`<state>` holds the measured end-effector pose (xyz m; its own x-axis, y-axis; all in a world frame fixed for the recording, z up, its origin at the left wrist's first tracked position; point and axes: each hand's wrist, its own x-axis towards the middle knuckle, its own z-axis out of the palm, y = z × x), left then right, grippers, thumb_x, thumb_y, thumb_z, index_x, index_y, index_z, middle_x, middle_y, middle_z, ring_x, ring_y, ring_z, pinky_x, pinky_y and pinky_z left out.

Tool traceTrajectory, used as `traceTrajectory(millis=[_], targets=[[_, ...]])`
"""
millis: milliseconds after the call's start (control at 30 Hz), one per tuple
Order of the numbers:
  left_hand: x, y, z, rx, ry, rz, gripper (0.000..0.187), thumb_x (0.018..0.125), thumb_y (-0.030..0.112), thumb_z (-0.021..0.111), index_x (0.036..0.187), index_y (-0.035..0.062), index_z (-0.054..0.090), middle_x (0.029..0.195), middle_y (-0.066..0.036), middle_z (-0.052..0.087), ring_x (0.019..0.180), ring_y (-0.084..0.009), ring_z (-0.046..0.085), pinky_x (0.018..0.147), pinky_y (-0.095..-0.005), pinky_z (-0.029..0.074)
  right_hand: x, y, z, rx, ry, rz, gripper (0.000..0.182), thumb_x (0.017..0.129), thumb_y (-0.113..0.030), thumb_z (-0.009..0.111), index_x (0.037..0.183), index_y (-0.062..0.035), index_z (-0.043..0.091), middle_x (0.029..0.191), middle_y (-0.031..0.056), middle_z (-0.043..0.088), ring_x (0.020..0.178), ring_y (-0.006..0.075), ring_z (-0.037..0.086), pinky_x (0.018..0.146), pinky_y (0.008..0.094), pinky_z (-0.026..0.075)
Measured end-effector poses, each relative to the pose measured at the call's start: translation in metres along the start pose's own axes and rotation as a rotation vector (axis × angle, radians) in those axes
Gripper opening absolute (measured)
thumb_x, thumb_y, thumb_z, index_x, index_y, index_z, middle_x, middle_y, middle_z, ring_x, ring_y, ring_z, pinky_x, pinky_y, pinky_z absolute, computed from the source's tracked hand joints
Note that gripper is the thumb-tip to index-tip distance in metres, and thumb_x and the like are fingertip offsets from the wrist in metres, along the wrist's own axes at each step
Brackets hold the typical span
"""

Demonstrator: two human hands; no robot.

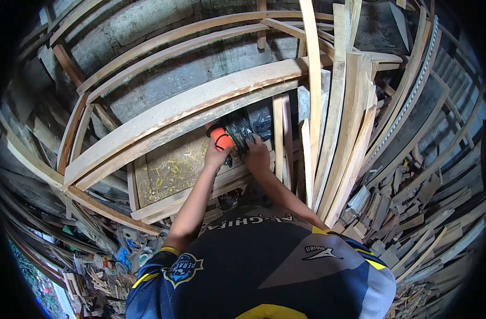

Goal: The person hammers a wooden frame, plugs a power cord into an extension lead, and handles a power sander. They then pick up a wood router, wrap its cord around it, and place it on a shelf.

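Low inside a wooden frame, my left hand (pixel 217 156) is wrapped round an orange and black tool (pixel 221 139) that looks like a power tool; its exact kind does not show. Close by on the right, my right hand (pixel 258 155) has its fingers bent against crinkled black plastic (pixel 238 126). What lies under that plastic is hidden. Both hands are above a board (pixel 171 169) strewn with yellowish shavings or straw. A thick curved-looking wooden beam (pixel 195 102) crosses just beyond the hands.
Long upright planks (pixel 349 122) stand close to my right arm. Behind the frame is a grey block wall (pixel 147 24). Heaps of wood offcuts (pixel 391 207) cover the ground at the right. Littered scraps and a blue item (pixel 122 258) lie at the lower left.
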<state>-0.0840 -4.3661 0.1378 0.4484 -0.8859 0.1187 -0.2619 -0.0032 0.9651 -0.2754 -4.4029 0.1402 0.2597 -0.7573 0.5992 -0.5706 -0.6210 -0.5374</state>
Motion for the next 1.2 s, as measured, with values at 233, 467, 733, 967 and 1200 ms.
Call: traceTrajectory(millis=[233,467,733,967,1200], targets=[[-0.015,0.029,-0.002,0.221,0.008,-0.008,0.089,0.085,0.014,0.083,0.157,-0.0057,0.034,0.133,-0.019,0.066,0.117,-0.0264,0.068,0.1,-0.0365,0.055,0.004,0.002,0.01,-0.071,-0.089,0.048,0.048,0.081,-0.003,0.066,0.128,-0.0055,0.071,0.14,0.0189,0.063,0.111,0.041,0.065,0.098,0.0471,0.053],[-0.027,0.021,-0.003,0.394,0.123,0.094,0.073,0.092,0.031,0.077,0.148,-0.0046,0.049,0.122,-0.025,0.071,0.111,-0.0348,0.071,0.096,-0.0405,0.055,0.004,0.002,0.001,-0.023,-0.077,0.033,0.049,0.082,-0.006,0.068,0.13,-0.0055,0.07,0.141,0.0188,0.064,0.114,0.0406,0.066,0.101,0.0466,0.053],[-0.039,0.038,-0.014,0.47,0.111,0.178,0.066,0.089,0.035,0.078,0.139,-0.0051,0.06,0.125,-0.029,0.067,0.114,-0.0434,0.066,0.099,-0.0468,0.052,0.006,-0.003,0.001,-0.096,-0.235,0.111,0.044,0.083,-0.01,0.069,0.126,-0.0063,0.072,0.145,0.0189,0.061,0.112,0.0382,0.068,0.098,0.0465,0.055],[-0.069,0.056,-0.028,0.397,0.053,0.254,0.048,0.095,0.025,0.075,0.134,-0.0004,0.064,0.121,-0.022,0.068,0.111,-0.0386,0.068,0.096,-0.0425,0.053,0.001,0.0,-0.007,-0.082,-0.245,0.042,0.046,0.085,-0.007,0.066,0.131,-0.008,0.069,0.145,0.0215,0.061,0.114,0.0416,0.066,0.098,0.0473,0.054],[-0.168,0.056,-0.069,0.375,0.128,0.465,0.028,0.095,0.015,0.071,0.12,0.0019,0.07,0.128,-0.023,0.065,0.128,-0.0419,0.06,0.105,-0.0466,0.05,-0.087,-0.073,-0.091,0.148,-0.023,-0.035,0.039,0.089,-0.004,0.068,0.128,-0.0047,0.069,0.138,0.0235,0.062,0.126,0.0443,0.06,0.108,0.0465,0.049]])
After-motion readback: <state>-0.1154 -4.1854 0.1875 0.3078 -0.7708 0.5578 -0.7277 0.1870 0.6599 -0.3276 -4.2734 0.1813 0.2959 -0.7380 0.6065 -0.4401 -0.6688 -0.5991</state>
